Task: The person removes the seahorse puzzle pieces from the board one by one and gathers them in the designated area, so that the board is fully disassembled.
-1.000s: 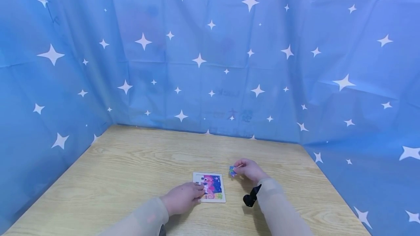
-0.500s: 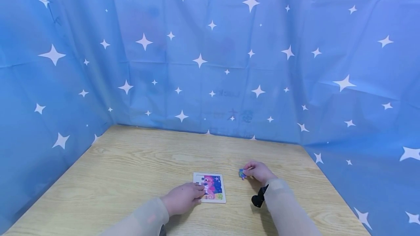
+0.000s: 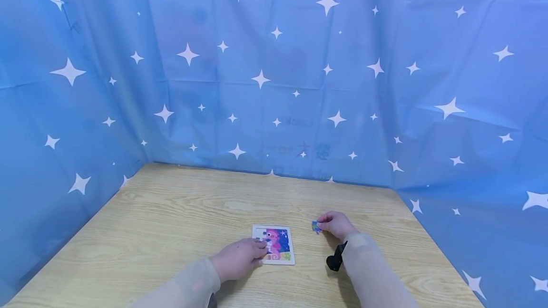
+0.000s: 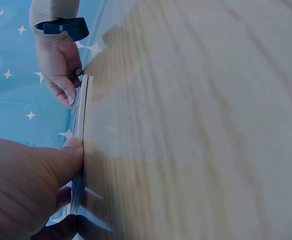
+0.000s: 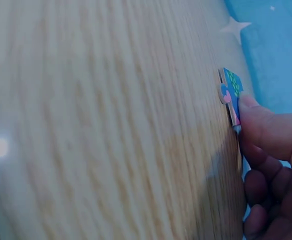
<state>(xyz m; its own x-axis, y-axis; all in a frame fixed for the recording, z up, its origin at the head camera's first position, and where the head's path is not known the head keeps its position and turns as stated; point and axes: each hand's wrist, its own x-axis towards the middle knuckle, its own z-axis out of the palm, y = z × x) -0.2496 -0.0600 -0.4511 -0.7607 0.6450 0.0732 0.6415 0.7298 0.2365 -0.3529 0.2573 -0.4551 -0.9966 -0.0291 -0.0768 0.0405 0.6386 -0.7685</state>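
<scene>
A small jigsaw puzzle board [image 3: 280,246] with a pink seahorse picture lies flat on the table. My left hand [image 3: 242,256] holds it at the left side, fingers over the picture and thumb at the near edge. The left wrist view shows the board [image 4: 86,100] edge-on beside that thumb [image 4: 68,160]. To the right of the board and apart from it, my right hand [image 3: 338,225] pinches a blue puzzle piece [image 3: 316,226]. In the right wrist view, the piece [image 5: 232,90] has green and pink marks and sits at or just above the tabletop.
The wooden table [image 3: 180,213] extends around both hands. Blue star-printed curtains [image 3: 265,108] stand along its back and sides. A black strap device [image 3: 335,258] is on my right wrist.
My right hand moved to the right and slightly nearer with the puzzle piece, then stayed almost still. My left hand and the board have kept their place.
</scene>
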